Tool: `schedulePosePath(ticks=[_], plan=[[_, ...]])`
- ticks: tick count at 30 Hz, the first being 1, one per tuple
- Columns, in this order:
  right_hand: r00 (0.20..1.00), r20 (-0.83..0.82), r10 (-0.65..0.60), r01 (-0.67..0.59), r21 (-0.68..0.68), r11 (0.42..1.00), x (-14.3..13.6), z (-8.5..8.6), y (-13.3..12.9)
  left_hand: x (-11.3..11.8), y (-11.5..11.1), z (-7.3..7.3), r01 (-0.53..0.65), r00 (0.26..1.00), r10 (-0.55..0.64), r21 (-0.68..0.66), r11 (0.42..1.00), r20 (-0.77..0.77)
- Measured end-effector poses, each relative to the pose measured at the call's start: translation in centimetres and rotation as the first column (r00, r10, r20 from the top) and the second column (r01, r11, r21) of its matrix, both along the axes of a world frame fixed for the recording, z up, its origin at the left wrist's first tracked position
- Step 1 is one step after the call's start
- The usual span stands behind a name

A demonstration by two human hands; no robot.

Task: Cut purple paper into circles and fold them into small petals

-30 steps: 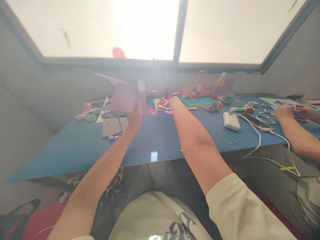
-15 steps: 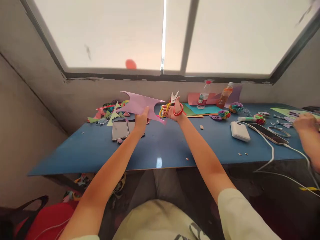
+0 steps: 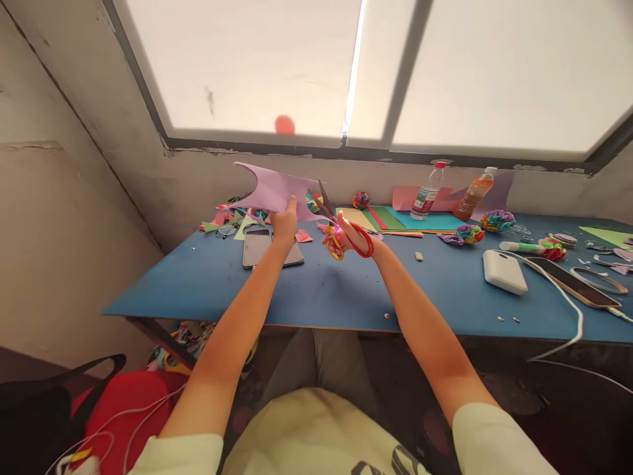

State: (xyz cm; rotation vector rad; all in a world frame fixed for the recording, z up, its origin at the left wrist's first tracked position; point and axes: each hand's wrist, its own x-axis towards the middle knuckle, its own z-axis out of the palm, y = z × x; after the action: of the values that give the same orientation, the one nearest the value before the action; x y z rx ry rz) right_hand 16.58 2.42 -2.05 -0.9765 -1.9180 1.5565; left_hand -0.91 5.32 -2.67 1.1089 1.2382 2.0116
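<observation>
Blue rectangular worktop [image 3: 225, 284], left to right. Jumbled multicolour paper scraps [image 3: 242, 221] are lying toward the back-left corner; they look like offcuts, so some cutting is probably done. Thin lilac paper sheet [image 3: 270, 191] is hanging in the air, toward the back edge, left of centre. Its sides are showing deep curved bites, so I'd call it partly cut; a broad middle is remaining. Left hand [image 3: 283, 229] is pinching its near edge, thumb uppermost. Red-and-yellow-handled metal scissors [image 3: 327, 203] are pointing at the sheet's right end, blades apart; can't tell if they're biting. Right hand [image 3: 349, 237] is holding them, fingers around the handles. Stacked coloured paper sheets [image 3: 378, 223] are lying along the back edge, looking uncut.

Text: cream fabric shirt [image 3: 301, 429] is showing dark print, cropped, unreadable. Clear red-capped plastic bottle [image 3: 428, 192] is standing near the back edge; its red-white-green label is too small to read. White-capped bottle of orange drink [image 3: 475, 194], just right, is showing nothing legible either.
</observation>
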Motion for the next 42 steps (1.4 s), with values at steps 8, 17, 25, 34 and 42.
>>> schedulePosePath(ticks=[8,17,25,34,42], plan=[[0.997,0.057,0.054,-0.056,0.029,0.998,-0.8,-1.4,0.8,0.2,0.3,0.2,-0.010,1.000,0.011,-0.071,0.997,0.013],[0.996,0.093,0.009,-0.016,0.070,0.997,-0.8,-1.4,0.6,-0.4,0.6,0.3,-0.039,0.999,0.040,-0.049,0.998,0.024],[1.000,-0.007,0.005,-0.004,0.082,0.997,-0.9,-1.5,0.9,0.6,-0.6,0.2,0.124,0.982,-0.118,0.033,0.992,-0.148],[0.993,-0.107,0.044,-0.031,0.119,0.992,-1.3,-1.0,0.4,0.9,-1.6,0.3,0.225,0.958,-0.225,-0.019,0.974,-0.178],[0.965,-0.260,0.015,0.004,0.073,0.997,-2.6,-2.0,0.7,1.5,-2.2,0.4,0.198,0.976,-0.198,-0.002,0.980,-0.092]])
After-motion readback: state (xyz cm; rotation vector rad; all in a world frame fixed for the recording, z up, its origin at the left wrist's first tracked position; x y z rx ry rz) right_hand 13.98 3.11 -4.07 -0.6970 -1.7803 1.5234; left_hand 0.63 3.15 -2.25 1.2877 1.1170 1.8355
